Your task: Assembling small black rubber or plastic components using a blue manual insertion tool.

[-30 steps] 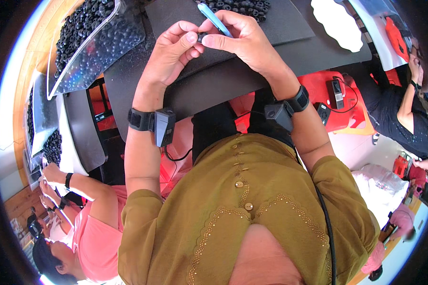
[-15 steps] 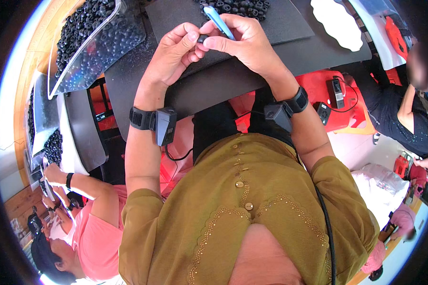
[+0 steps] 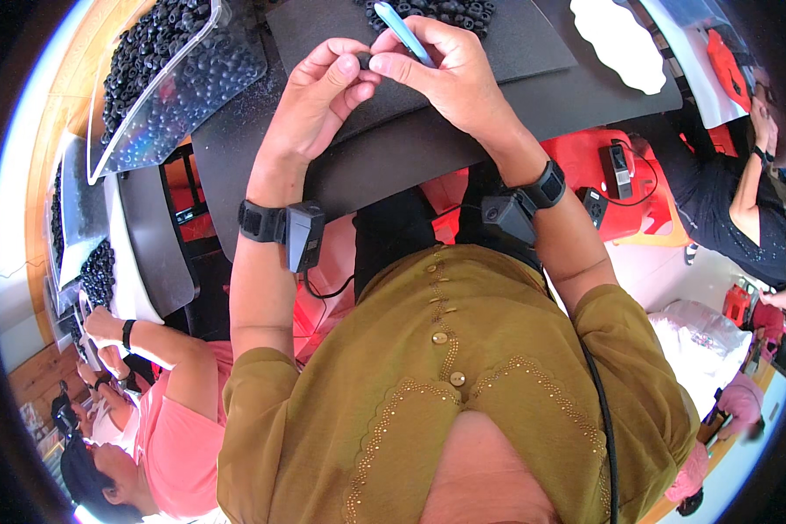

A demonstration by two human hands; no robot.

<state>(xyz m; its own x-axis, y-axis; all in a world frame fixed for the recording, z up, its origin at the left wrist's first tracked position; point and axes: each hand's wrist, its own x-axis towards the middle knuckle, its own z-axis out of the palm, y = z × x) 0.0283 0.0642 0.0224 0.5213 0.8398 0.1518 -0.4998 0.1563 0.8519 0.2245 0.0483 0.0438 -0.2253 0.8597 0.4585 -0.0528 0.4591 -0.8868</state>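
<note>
Between my two hands is a small black rubber-looking part [image 3: 363, 60], round like the loose ones on the table. My left hand [image 3: 319, 100] pinches it between thumb and fingers. From the other side, the thumb tip of my right hand [image 3: 454, 79] meets the part. A slim light-blue, pen-like tool [image 3: 402, 33] is also held in my right hand, slanting up and left past the index finger. Its working end is hidden by the fingers. Just beyond my hands, a pile of black parts [image 3: 450, 13] lies on a dark grey mat [image 3: 524, 48].
A clear bin [image 3: 179, 131] full of black parts stands at the left of the dark table [image 3: 367, 170]. A white wavy-edged sheet [image 3: 618, 44] lies at the right. Red stools [image 3: 585, 144] stand below. People sit on both sides, one in a pink shirt [image 3: 183, 428].
Both hands and the small black part have shifted slightly left and up. The part and the blue tool have turned a little. My grip stays the same.
</note>
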